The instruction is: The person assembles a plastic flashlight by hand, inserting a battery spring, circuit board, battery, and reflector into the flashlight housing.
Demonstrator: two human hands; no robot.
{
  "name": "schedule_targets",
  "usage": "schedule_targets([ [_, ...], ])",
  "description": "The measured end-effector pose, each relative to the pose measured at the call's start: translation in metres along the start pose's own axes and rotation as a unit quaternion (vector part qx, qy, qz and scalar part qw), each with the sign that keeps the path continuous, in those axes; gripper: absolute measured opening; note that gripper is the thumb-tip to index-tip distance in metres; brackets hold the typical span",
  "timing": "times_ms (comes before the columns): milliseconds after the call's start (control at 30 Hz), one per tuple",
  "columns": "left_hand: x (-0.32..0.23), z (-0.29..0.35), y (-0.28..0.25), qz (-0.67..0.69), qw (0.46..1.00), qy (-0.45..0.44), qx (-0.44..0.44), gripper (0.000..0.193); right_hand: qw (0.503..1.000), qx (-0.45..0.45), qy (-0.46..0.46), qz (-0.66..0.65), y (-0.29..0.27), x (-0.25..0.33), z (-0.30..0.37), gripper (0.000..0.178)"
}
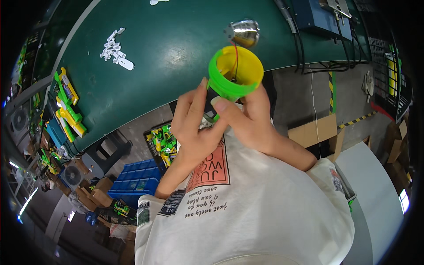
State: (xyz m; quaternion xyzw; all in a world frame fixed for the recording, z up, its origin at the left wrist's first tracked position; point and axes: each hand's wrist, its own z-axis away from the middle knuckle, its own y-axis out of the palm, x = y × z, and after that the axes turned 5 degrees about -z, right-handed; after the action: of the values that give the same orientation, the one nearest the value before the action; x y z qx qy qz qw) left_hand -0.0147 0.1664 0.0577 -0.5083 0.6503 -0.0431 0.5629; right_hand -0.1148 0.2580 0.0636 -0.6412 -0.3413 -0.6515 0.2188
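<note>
Both of my hands hold a green and yellow flashlight-like housing (pixel 215 66) just past the table's near edge, its wide round mouth tipped upward. The left side and a dark patch on its body are under the fingers and thumb of my left hand (pixel 194 121). Wrapped round its right side is my right hand (pixel 252 117), with the thumb pressed on the front. A red and a dark wire (pixel 236 57) run out of the yellow inside to a shiny silver reflector cup (pixel 245 33), which lies beyond the rim at the table. My fingers hide the housing's lower part.
On the green table (pixel 145 53) is a heap of small white parts (pixel 114 49). Green and yellow toy-like pieces (pixel 68 108) sit at its left end. A blue machine (pixel 320 22) with black cables stands far right. Below are a parts crate (pixel 162 143), blue bins (pixel 134 179) and a cardboard box (pixel 312 130).
</note>
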Motion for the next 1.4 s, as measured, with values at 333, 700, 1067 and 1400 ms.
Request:
schedule_targets([
  [333,-0.002,0.001,0.003,-0.103,0.985,0.134,-0.026,0.056,0.938,-0.061,0.095,-0.327,-0.014,-0.02,-0.014,0.063],
  [700,-0.019,0.002,-0.006,0.014,0.996,-0.031,0.079,0.038,0.879,-0.037,0.079,-0.469,-0.016,-0.019,-0.031,0.067],
  [1067,-0.009,0.004,0.012,-0.062,0.995,0.07,0.026,0.052,0.895,-0.153,0.132,-0.398,-0.023,-0.005,-0.041,0.04],
  [1400,-0.015,-0.024,0.02,-0.047,0.998,0.031,-0.028,0.053,0.921,-0.157,0.183,-0.304,-0.012,-0.003,-0.043,0.046],
])
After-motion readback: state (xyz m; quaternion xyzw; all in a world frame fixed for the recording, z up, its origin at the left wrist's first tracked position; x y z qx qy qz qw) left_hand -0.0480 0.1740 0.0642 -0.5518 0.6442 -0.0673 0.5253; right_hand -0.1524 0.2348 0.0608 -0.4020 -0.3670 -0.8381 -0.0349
